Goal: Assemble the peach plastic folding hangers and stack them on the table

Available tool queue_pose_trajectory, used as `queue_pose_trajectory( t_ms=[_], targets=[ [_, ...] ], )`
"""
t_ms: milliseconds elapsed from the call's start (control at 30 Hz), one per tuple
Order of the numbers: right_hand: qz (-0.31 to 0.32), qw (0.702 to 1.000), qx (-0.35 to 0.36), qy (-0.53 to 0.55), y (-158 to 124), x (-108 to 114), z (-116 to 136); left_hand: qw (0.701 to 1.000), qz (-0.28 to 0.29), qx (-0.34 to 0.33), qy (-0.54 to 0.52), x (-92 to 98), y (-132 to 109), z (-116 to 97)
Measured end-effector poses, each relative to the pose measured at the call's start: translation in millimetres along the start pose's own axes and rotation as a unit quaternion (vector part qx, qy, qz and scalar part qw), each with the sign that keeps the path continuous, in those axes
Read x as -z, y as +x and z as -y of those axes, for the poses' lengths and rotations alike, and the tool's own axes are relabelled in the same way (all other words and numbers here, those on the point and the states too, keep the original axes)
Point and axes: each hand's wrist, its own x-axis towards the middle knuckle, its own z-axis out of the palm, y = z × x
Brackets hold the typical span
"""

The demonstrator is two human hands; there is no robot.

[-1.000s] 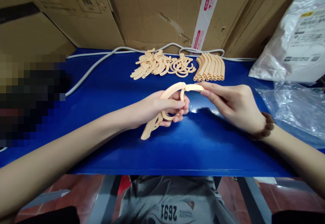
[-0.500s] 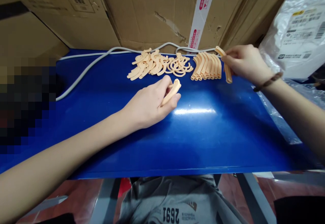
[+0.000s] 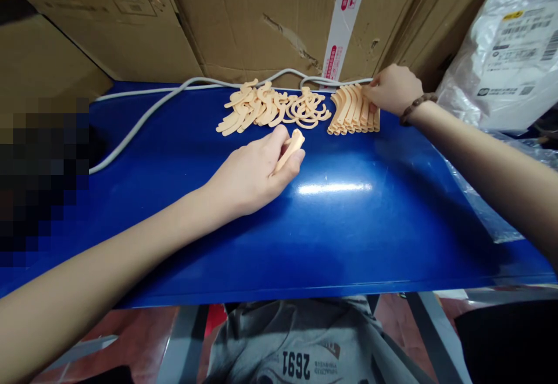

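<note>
My left hand (image 3: 255, 172) rests on the blue table (image 3: 331, 239), its fingers closed round a peach plastic hook piece (image 3: 290, 149) whose tip sticks out past the fingertips. My right hand (image 3: 392, 90) reaches to the back of the table and lies on the right end of a neat row of curved peach strips (image 3: 351, 111), fingers curled over the last strip. A loose heap of peach hook pieces (image 3: 272, 108) lies just left of that row, beyond my left hand.
A grey cable (image 3: 148, 114) runs along the back edge of the table. Cardboard boxes (image 3: 261, 18) stand behind it. A white plastic parcel bag (image 3: 505, 53) and clear plastic wrap (image 3: 492, 210) lie at the right. A blurred dark patch covers the left edge.
My hands pulled apart the joined piece. The right hand carried the curved strip to the back and set it against the row; the left hand lowered to the table with the hook piece.
</note>
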Motion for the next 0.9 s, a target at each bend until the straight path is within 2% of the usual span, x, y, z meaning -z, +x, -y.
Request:
queue_pose_trajectory(
  t_ms=[200, 333, 467, 533, 567, 600, 667, 733, 833, 900],
  targets=[
    [0.027, 0.998, 0.019, 0.047, 0, 5, -1, 1.000, -0.008, 0.003, 0.007, 0.3, -1, 1],
    [0.027, 0.992, 0.044, 0.113, -9, 16, -2, 0.996, -0.026, -0.014, -0.087, -3.3, 0, 6],
    [-0.016, 0.984, 0.073, 0.159, -42, 30, -1, 0.982, -0.001, 0.016, -0.190, -4.4, 2, 5],
    [-0.052, 0.979, 0.104, 0.169, -70, 31, 2, 0.973, -0.003, 0.026, -0.230, -3.4, 2, 2],
    [-0.047, 0.974, 0.128, 0.180, -87, 29, 5, 0.967, -0.003, 0.028, -0.252, -2.9, 1, 0],
    [-0.005, 0.961, 0.175, 0.214, -105, 26, 8, 0.961, -0.001, 0.031, -0.273, -2.5, 0, -3],
    [0.110, 0.904, 0.260, 0.321, -140, 17, 16, 0.954, 0.002, 0.027, -0.298, -2.3, -3, -8],
    [0.207, 0.845, 0.285, 0.403, -167, 8, 24, 0.958, -0.009, -0.002, -0.287, -2.8, -8, -12],
    [0.230, 0.797, 0.261, 0.493, -183, 3, 29, 0.960, -0.018, -0.041, -0.277, -4.0, -13, -16],
    [0.214, 0.793, 0.248, 0.513, -178, 2, 25, 0.952, -0.018, -0.040, -0.303, -4.8, -14, -16]
  ],
)
